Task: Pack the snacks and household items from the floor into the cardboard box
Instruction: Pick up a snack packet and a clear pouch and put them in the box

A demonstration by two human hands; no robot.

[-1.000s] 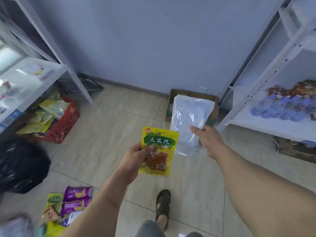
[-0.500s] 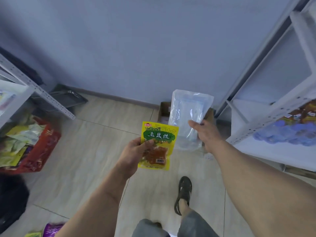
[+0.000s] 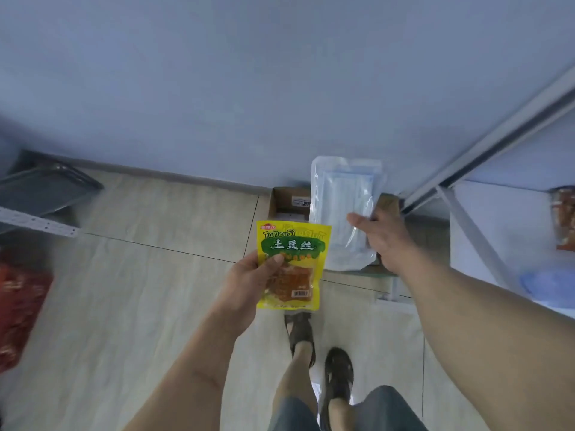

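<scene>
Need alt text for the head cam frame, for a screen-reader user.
A person's left hand grips a yellow TuDouSi snack packet and the right hand holds a clear bag of blue face masks above an open cardboard box on the tiled floor by a blue wall. Sandalled feet show below.

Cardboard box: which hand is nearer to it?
Right. The right hand, holding the clear pack, overlaps the cardboard box in view; the left hand, holding the yellow snack, is short of it.
</scene>
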